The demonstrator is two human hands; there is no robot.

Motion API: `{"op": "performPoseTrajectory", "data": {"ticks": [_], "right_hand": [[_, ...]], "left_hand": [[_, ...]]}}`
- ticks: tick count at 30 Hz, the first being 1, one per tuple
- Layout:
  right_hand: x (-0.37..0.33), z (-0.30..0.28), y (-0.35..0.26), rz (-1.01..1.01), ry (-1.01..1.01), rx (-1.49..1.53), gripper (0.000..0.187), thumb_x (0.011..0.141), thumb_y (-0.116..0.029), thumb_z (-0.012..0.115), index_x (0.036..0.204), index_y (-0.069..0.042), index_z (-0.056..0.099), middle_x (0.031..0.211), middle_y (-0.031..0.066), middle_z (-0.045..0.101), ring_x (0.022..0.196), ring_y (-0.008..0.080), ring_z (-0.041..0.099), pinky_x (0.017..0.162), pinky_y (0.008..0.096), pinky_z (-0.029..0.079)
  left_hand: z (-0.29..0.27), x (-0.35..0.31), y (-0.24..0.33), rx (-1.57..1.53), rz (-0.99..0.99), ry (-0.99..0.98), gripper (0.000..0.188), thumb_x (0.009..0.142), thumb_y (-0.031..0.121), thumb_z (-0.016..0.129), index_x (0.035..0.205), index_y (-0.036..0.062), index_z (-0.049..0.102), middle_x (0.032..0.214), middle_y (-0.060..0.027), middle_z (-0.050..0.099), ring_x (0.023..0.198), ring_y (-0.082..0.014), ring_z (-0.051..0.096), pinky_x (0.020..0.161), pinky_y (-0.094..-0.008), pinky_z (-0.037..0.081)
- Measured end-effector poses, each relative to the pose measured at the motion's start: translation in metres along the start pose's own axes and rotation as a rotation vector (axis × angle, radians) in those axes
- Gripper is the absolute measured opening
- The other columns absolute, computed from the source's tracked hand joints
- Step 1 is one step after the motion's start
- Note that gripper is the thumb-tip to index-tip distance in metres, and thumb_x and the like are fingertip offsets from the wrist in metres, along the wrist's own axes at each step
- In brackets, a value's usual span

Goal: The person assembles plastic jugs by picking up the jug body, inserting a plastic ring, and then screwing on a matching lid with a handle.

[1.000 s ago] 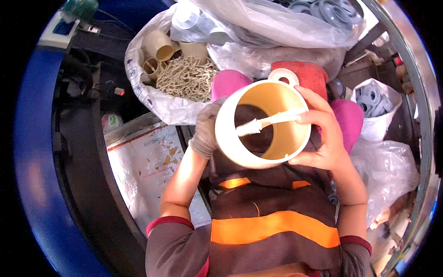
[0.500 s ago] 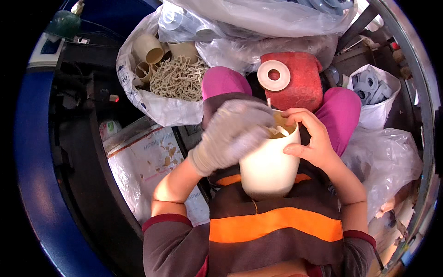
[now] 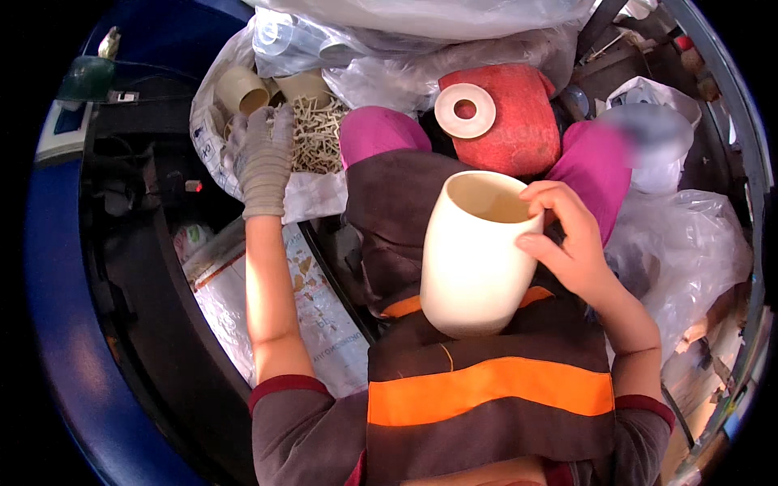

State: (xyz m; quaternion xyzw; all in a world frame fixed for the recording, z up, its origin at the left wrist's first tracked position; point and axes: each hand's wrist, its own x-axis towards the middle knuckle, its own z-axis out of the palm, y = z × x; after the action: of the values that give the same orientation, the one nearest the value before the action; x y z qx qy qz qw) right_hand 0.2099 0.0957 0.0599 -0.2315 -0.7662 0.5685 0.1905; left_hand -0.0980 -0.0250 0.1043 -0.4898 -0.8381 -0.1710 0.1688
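My right hand (image 3: 574, 236) is bare and grips the rim of a cream plastic cup (image 3: 476, 263), thumb outside and fingertips over the edge. The cup stands tilted on my lap with its mouth away from me, its inner wall partly visible. My left hand (image 3: 261, 152), in a grey glove, is stretched out to the far left over a white sack (image 3: 312, 197). Its fingers look extended and apart above a heap of short beige plastic scraps (image 3: 318, 134); anything beneath the palm is hidden. Another cream cup (image 3: 241, 91) lies in that sack beyond my fingers.
A cream ring (image 3: 465, 112) rests on a red block (image 3: 506, 150) beyond my knees. Clear plastic bags (image 3: 454, 77) with grey parts fill the far side. A white sack (image 3: 656, 174) stands at right, beside crumpled plastic (image 3: 681, 251). Blue and black machinery (image 3: 61, 283) borders the left.
My left hand has moved from the cup's mouth to the sack at far left. Pale strips seen in the cup's mouth before no longer show. My right hand keeps its grip on the rim.
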Motion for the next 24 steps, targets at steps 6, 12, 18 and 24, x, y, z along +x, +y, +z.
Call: {"op": "performPoseTrajectory", "data": {"ticks": [6, 12, 18, 24], "right_hand": [[0.008, -0.015, 0.01, 0.002, 0.021, -0.012, 0.036, 0.082, -0.035, 0.069, 0.101, -0.006, 0.058, 0.096, 0.0046, 0.061, 0.089, 0.0166, 0.059, 0.071, 0.0285, 0.047], [-0.073, -0.139, 0.113, 0.435, 0.408, 0.081, 0.03, 0.091, -0.032, 0.056, 0.101, -0.005, 0.063, 0.088, 0.0016, 0.064, 0.073, 0.0095, 0.059, 0.067, 0.022, 0.044], [-0.235, -0.114, 0.336, 1.068, 0.278, -0.395, 0.029, 0.087, -0.031, 0.056, 0.097, -0.005, 0.066, 0.083, 0.0087, 0.067, 0.073, 0.0198, 0.066, 0.063, 0.034, 0.05], [-0.38, -0.057, 0.464, 0.971, -0.529, -0.774, 0.031, 0.079, -0.022, 0.056, 0.105, -0.009, 0.066, 0.103, 0.0207, 0.065, 0.094, 0.0372, 0.064, 0.08, 0.0417, 0.051]], "left_hand": [[0.019, -0.053, 0.048, -0.716, 0.424, -0.657, 0.029, 0.089, 0.013, 0.051, 0.115, 0.0019, 0.056, 0.097, -0.0175, 0.062, 0.09, -0.0379, 0.06, 0.09, -0.04, 0.047], [0.073, -0.054, 0.084, -1.952, -0.484, -0.898, 0.033, 0.095, 0.032, 0.045, 0.102, 0.0055, 0.062, 0.103, -0.0134, 0.062, 0.098, -0.0203, 0.06, 0.085, -0.0326, 0.05], [0.084, -0.036, 0.098, -1.468, -0.529, -1.263, 0.037, 0.076, 0.008, 0.058, 0.112, -0.001, 0.06, 0.116, -0.0134, 0.06, 0.105, -0.023, 0.059, 0.092, -0.0327, 0.047], [0.089, -0.033, 0.126, -1.608, -0.609, -1.245, 0.026, 0.076, 0.006, 0.062, 0.101, -0.0012, 0.063, 0.115, -0.0175, 0.061, 0.101, -0.0274, 0.061, 0.09, -0.0355, 0.05]]}}
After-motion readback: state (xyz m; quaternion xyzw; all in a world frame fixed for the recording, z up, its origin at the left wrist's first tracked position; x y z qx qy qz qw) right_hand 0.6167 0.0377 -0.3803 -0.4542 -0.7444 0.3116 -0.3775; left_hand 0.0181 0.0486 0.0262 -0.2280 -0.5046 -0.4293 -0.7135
